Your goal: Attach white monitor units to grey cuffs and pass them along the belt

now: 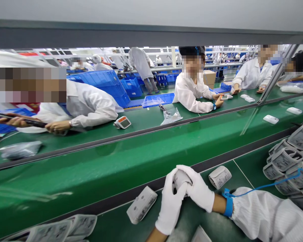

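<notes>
Yeah, I'm not spotting any readable text here. The cuffs [141, 204] are showing some dark print, but it's coming out too blurry to read.

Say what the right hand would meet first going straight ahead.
Besides the rolled cuff it holds, the right hand would likely meet the left hand first, though depth is unclear.

2 wht gloves [169, 210], blu wristband [228, 204]
</notes>
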A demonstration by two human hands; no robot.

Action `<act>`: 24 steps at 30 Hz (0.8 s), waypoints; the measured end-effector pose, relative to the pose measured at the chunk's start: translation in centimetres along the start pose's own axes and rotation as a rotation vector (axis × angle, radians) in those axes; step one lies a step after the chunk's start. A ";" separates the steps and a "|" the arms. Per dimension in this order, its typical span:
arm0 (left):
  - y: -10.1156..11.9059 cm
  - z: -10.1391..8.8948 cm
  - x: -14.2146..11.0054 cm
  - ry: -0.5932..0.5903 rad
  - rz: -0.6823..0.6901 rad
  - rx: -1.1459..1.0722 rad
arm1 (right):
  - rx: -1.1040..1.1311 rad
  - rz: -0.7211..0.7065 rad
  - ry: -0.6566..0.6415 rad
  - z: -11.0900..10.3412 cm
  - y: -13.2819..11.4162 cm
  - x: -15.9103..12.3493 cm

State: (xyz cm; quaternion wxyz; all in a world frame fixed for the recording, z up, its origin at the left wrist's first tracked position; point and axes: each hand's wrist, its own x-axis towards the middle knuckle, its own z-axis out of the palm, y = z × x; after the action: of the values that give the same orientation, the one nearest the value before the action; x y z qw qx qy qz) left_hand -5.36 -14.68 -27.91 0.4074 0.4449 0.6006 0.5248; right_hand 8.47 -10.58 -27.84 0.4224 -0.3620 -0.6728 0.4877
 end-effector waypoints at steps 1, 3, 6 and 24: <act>0.0 -0.1 0.0 0.003 -0.004 0.009 | -0.003 0.008 0.002 0.0 -0.2 0.0; -0.1 -0.2 0.0 0.000 -0.005 0.026 | -0.016 0.016 0.001 -0.1 -0.6 0.1; -0.3 -0.3 0.0 -0.005 0.002 0.024 | -0.030 0.009 -0.015 -0.2 -1.1 0.2; -0.4 -0.7 0.2 -0.021 0.001 0.032 | 0.015 -0.001 -0.059 -0.3 -1.0 0.2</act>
State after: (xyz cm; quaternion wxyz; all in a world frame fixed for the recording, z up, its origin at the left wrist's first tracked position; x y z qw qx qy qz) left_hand -6.12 -14.72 -28.20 0.4062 0.4572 0.6043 0.5106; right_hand 8.58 -10.55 -26.78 0.4054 -0.3442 -0.6815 0.5028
